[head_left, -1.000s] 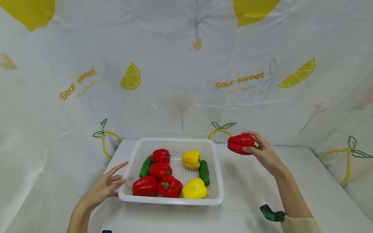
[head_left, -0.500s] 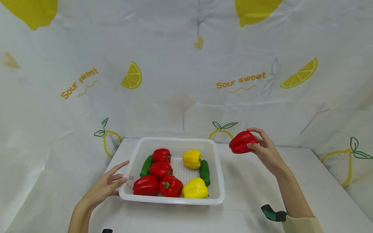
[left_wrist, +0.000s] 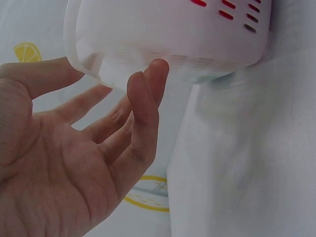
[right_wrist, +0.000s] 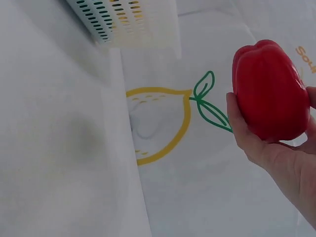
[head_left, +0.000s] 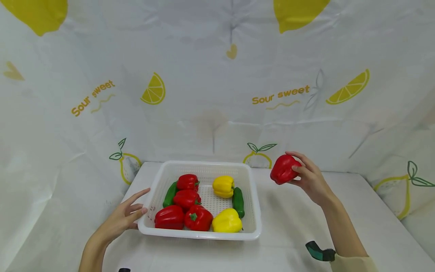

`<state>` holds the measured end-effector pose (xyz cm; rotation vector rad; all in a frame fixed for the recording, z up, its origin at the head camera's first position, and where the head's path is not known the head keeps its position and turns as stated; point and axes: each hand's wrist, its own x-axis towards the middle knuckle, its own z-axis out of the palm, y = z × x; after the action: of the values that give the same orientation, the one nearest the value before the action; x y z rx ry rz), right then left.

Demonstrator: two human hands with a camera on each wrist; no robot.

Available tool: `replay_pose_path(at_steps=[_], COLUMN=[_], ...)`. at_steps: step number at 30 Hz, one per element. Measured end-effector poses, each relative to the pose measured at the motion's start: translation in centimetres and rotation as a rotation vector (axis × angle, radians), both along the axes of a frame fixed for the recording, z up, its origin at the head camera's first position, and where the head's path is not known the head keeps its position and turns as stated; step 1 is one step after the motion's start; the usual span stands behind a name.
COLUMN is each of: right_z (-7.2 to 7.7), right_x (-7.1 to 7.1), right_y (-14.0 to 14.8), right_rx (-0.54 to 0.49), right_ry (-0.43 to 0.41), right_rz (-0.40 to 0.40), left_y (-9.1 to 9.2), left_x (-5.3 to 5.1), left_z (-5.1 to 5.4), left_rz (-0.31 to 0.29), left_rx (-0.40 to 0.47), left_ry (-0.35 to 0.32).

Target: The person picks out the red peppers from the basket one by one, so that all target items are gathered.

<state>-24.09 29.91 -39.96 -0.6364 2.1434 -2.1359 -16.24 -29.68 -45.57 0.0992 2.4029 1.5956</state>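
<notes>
In the head view, my right hand [head_left: 310,179] grips a red bell pepper [head_left: 284,169] in the air, right of a white plastic basket [head_left: 200,234]. The right wrist view shows the same red bell pepper [right_wrist: 270,94] upright between thumb and fingers, its stem end hidden. My left hand [head_left: 120,219] touches the basket's left rim with loosely bent fingers. From the left wrist, the hand [left_wrist: 74,163] appears against the outer side of the basket [left_wrist: 163,24]. Inside lie several red bell peppers [head_left: 170,217], two yellow bell peppers [head_left: 227,221] and two long green vegetables [head_left: 238,202].
A white-covered table [head_left: 282,226] carries the basket. Behind it hangs a white sheet [head_left: 193,128] printed with lemons and words. Near my right forearm a dark green and black strap end [head_left: 319,252] sticks out.
The red bell pepper in my right hand has turned from lying sideways to a more tilted pose and shifted slightly right. My left hand and the basket have stayed in place.
</notes>
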Motion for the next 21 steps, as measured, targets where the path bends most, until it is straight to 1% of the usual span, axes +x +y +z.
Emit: replay_pose_path(at_steps=[5,8,12,15,17,21], right_z=[-0.08,-0.07,0.01,0.10,0.09,-0.19], right_x=[-0.17,-0.08,0.30,0.55,0.56,0.30], right_y=[0.00,0.00,-0.06,-0.12,-0.11,0.15], right_rx=[0.044,0.087,0.251,0.374,0.407,0.451], right_ry=[-0.027,-0.021,0.017,0.025,0.015,0.005], right_rz=[0.017,-0.009,-0.100,-0.162,-0.176,-0.181], left_y=[-0.15,-0.18,-0.22,-0.22,-0.21,-0.20], left_x=[-0.04,-0.07,-0.10,-0.12,-0.13,-0.10], left_z=[-0.07,-0.09,-0.13,-0.17,-0.20,-0.24], left_rz=[-0.007,-0.014,-0.022,-0.023,-0.023,-0.026], left_rx=[0.019,0.028,0.036,0.045,0.048,0.046], left_ry=[0.000,0.007,0.018,0.017,0.016,0.019])
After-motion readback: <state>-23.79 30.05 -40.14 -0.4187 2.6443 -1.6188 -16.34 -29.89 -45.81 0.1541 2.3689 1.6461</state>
